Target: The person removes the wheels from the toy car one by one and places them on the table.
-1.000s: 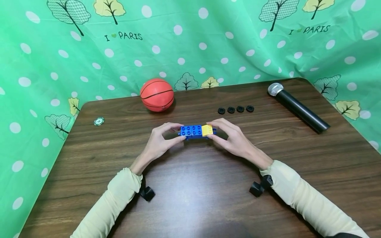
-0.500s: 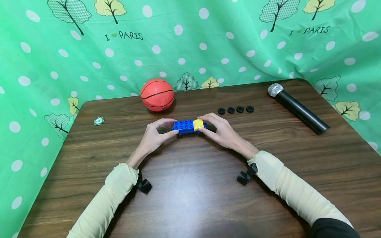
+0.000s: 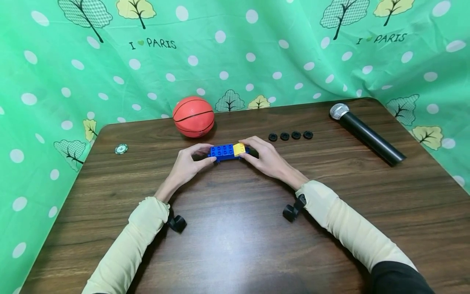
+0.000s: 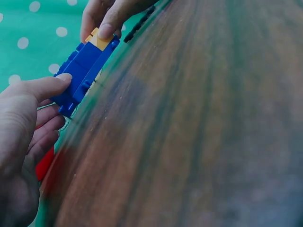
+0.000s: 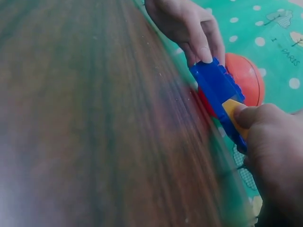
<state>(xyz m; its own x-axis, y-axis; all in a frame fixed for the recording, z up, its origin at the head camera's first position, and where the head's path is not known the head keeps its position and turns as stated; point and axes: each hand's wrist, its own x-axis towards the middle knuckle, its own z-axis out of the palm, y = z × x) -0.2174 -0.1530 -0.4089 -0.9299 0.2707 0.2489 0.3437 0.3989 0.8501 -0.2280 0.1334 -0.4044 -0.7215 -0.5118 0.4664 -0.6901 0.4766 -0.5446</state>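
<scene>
A block-built toy car (image 3: 222, 152) lies between my hands in the head view. Its blue bricks have studs on top, and a yellow brick (image 3: 239, 149) forms its right end. Small blue pegs jut from its side in the left wrist view. My left hand (image 3: 188, 164) grips the blue left end between thumb and fingers. At the other end, my right hand (image 3: 267, 157) pinches the toy by the yellow brick, its thumb on the yellow in the left wrist view. Whether the toy touches the table is unclear.
Several small black wheels (image 3: 284, 136) stand in a row beyond my right hand. A red toy basketball (image 3: 193, 117) sits at the back, a microphone (image 3: 367, 134) at the far right. A green-and-white poker chip (image 3: 121, 149) lies left. A green polka-dot cloth (image 3: 235, 49) hangs behind the table.
Both hands have carried the toy car left and a little farther away across the table. Their hold on it looks the same. The wheels, ball, microphone and chip stay put.
</scene>
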